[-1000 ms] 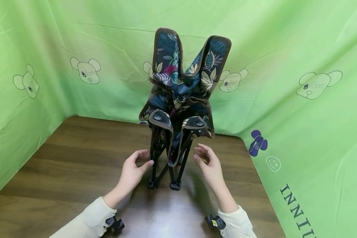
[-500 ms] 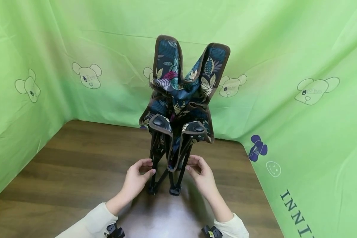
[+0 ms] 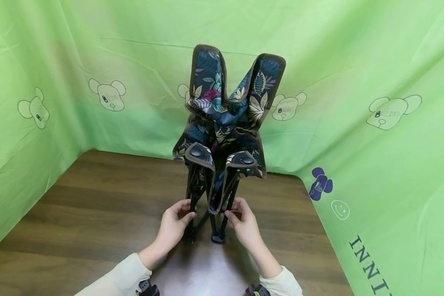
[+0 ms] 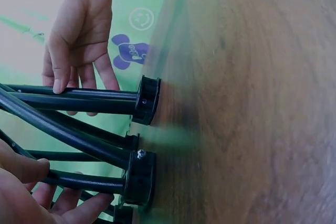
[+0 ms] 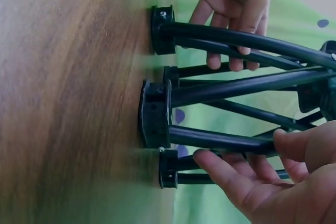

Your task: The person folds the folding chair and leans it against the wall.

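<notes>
A small folding camp chair [image 3: 227, 117] with floral dark-blue fabric and brown trim stands partly folded on its black legs. My left hand [image 3: 173, 224] holds a tube of the near left leg [image 4: 86, 181] low down, thumb on the near side and fingers behind it. On the other side my right hand [image 3: 245, 226] holds the near right leg [image 5: 220, 139] in the same way, thumb and fingers about the tube. Black plastic feet [image 5: 156, 114] join the crossed tubes at the tabletop. The far legs are mostly hidden behind the fabric in the head view.
The chair stands on a brown wood-grain table [image 3: 107, 213]. A green curtain [image 3: 133, 45] with printed bear heads surrounds the table at the back and sides. Each wrist carries a black camera [image 3: 148, 287] below the pale sleeve [image 3: 123, 273].
Both hands have moved inward and come to the chair's near legs, where their fingers and thumbs now hold the tubes. The chair itself stands as before; the head view has shifted slightly.
</notes>
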Motion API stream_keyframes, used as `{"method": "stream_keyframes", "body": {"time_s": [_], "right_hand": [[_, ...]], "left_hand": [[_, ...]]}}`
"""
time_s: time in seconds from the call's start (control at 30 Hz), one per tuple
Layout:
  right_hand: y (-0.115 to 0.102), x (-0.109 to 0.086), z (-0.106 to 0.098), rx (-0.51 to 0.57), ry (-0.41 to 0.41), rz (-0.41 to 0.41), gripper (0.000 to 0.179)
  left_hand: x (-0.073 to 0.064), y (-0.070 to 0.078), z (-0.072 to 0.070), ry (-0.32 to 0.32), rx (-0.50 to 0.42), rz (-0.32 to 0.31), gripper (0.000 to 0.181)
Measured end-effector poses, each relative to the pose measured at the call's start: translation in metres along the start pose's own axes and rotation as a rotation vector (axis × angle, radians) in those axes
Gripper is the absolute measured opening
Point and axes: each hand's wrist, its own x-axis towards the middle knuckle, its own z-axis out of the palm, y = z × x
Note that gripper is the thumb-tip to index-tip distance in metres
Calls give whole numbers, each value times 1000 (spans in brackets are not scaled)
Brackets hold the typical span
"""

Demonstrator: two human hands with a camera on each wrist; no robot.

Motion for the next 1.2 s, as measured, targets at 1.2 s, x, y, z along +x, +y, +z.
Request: {"method": "stream_keyframes", "body": {"time_s": [1.2], "right_hand": [[-3,-3,13,-56,47,2,23]], "left_hand": [[4,1,5,-35,-93,24,29]]}}
